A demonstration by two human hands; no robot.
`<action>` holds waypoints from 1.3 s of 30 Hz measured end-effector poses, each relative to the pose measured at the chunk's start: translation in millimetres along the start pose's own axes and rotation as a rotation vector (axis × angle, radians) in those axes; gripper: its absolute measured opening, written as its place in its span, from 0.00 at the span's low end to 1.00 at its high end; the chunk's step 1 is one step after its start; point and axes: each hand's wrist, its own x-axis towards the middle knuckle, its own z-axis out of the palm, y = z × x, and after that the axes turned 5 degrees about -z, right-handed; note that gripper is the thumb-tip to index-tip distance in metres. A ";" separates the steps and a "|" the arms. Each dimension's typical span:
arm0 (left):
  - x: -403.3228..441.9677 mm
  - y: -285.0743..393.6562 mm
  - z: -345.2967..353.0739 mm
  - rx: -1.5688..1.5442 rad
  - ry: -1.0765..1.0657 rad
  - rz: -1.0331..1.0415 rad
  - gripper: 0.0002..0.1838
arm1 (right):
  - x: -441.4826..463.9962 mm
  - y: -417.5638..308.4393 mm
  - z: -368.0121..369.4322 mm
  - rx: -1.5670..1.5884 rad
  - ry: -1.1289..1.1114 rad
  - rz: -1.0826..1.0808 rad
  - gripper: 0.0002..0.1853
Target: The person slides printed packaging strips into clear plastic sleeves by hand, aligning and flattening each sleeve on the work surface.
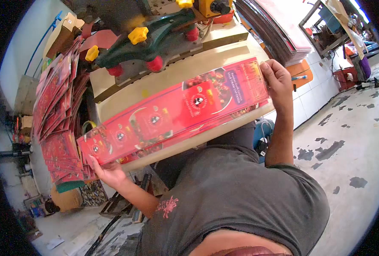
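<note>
A long red printed sheet (155, 117) with food pictures and a purple label slants across the view above a cream work table (125, 94). At its lower left end, my left hand (108, 171) holds the edge between thumb and fingers. The upper right corner is pinched in my right hand (279, 81). Another red printed sheet shows partly beneath the held one. Just beyond the sheet stands a dark green machine part (161, 36) with yellow knobs (138, 35) and red feet (154, 63).
Many red printed pieces (57, 102) are piled at the left. A tall stack of large sheets (283, 32) stands at the upper right, beside an orange stool (299, 72). A cardboard box (62, 36) is at the upper left. Worn floor (347, 132) lies at the right.
</note>
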 end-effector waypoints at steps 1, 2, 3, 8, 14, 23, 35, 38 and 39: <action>-3.3 2.3 1.2 0.064 -0.005 -0.012 0.24 | 0.6 2.1 -13.2 -0.033 -0.038 0.053 0.15; -5.8 3.7 0.5 0.126 -0.010 -0.023 0.24 | -0.2 2.4 -22.7 -0.074 -0.058 0.085 0.15; -4.4 6.6 -9.4 0.127 -0.007 -0.025 0.24 | -1.0 1.5 -29.7 -0.114 -0.080 0.116 0.14; -23.1 19.8 -40.2 0.361 0.036 -0.008 0.16 | -19.8 -13.4 -55.2 -0.217 -0.176 0.250 0.14; -27.7 34.9 -84.1 0.724 -0.094 -0.051 0.10 | -30.0 -3.7 -69.1 -0.278 -0.273 0.317 0.14; -33.0 25.6 -53.4 0.968 -0.076 0.083 0.14 | -29.4 -1.1 -61.6 -0.325 -0.253 0.242 0.14; -116.3 -123.0 -28.7 -0.084 -0.117 0.084 0.21 | -50.8 127.5 -85.7 0.453 -0.374 0.251 0.20; -136.5 -154.3 -14.8 0.078 -0.248 0.037 0.23 | -58.3 109.8 -27.6 0.358 -0.223 0.300 0.20; -138.9 -155.4 -11.8 0.172 -0.304 0.035 0.26 | -63.9 105.9 -8.6 0.293 -0.142 0.306 0.20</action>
